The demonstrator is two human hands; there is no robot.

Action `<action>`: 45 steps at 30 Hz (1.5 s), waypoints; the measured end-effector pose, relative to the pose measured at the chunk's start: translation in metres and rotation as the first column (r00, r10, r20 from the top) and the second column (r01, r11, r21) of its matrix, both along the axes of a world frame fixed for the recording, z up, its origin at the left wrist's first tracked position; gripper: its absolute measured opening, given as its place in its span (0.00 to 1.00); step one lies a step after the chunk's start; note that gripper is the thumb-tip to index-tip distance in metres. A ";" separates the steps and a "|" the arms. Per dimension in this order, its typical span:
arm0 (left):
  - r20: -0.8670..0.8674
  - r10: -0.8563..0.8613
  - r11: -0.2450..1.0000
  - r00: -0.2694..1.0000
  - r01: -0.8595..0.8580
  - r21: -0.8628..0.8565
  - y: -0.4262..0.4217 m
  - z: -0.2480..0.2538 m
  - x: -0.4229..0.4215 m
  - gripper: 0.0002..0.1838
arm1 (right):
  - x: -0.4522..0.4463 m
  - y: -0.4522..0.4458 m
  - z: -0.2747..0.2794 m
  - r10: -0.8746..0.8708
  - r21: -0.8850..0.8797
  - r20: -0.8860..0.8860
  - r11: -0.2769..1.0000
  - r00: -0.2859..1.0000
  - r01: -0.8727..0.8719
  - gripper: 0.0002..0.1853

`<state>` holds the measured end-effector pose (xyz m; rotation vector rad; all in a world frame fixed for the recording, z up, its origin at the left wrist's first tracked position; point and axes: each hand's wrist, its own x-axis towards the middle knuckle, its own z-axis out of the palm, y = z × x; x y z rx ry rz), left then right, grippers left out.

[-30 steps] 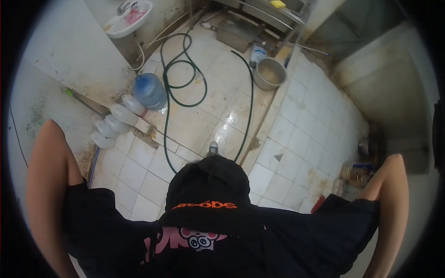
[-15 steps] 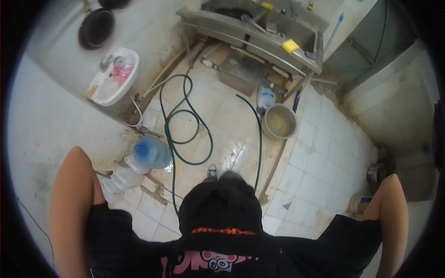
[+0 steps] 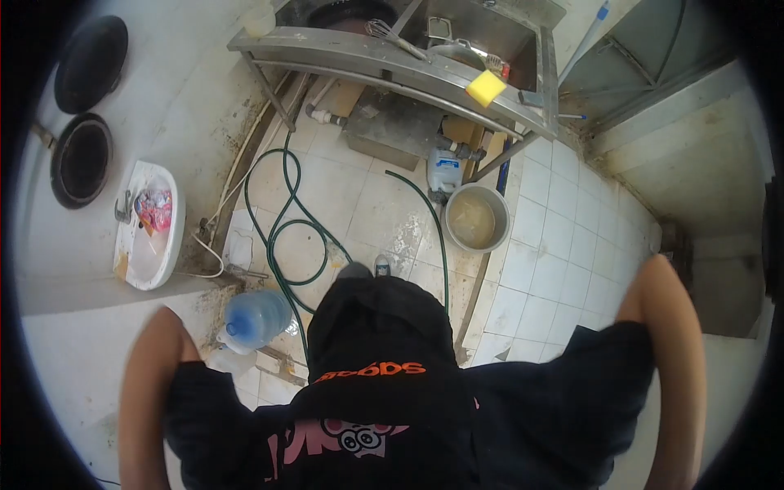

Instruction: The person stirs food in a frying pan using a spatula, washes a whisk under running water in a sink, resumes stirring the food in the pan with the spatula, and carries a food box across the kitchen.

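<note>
Neither of my hands shows; only my bent arms in black sleeves are in view, with both elbows out to the sides. A green hose [image 3: 275,245] lies in loops on the tiled floor in front of my feet. Right of the hose stands a round metal pot [image 3: 477,218] with cloudy liquid in it. Behind the pot is a plastic jug [image 3: 445,172] with a blue label. A large blue water bottle [image 3: 258,318] is at the left, near my left elbow. On the front edge of the metal sink [image 3: 523,106] sits a yellow sponge [image 3: 486,88].
A whisk [image 3: 398,41] lies on the sink. Beneath it is a metal box [image 3: 390,122]. A white washbasin [image 3: 150,226] with a pink item hangs on the left wall, below two dark pans [image 3: 91,64]. A raised tiled ledge [image 3: 539,245] runs along the right.
The view has moved forward and swung, so the sink, washbasin and pans show more fully. My feet have shifted, and the blue bottle is now closer to my left elbow.
</note>
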<state>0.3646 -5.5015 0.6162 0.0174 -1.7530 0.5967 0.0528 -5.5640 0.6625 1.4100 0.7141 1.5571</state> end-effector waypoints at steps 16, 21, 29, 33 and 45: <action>0.689 0.040 -0.377 0.724 -0.627 0.681 -0.292 -0.316 0.098 0.18 | 0.150 -0.476 -0.358 0.091 0.556 -0.611 -0.657 0.787 0.508 0.05; 0.734 -0.102 -0.494 0.671 -0.675 0.548 -0.414 -0.310 0.144 0.19 | 0.154 -0.579 -0.458 -0.142 0.568 -0.664 -0.735 0.734 0.371 0.16; 0.777 -0.101 -0.149 0.622 -0.781 0.606 -0.574 -0.300 0.177 0.20 | 0.160 -0.626 -0.471 -0.044 0.328 -0.871 -0.793 0.489 0.513 0.16; 0.737 -0.069 -0.214 0.673 -0.731 0.648 -0.610 -0.290 0.190 0.19 | 0.139 -0.640 -0.471 0.044 0.324 -0.871 -0.699 0.490 0.638 0.15; 0.477 0.021 -0.259 0.879 -0.456 0.852 -0.824 -0.280 0.253 0.11 | 0.154 -0.701 -0.395 0.077 0.055 -0.100 -0.995 0.992 0.083 0.15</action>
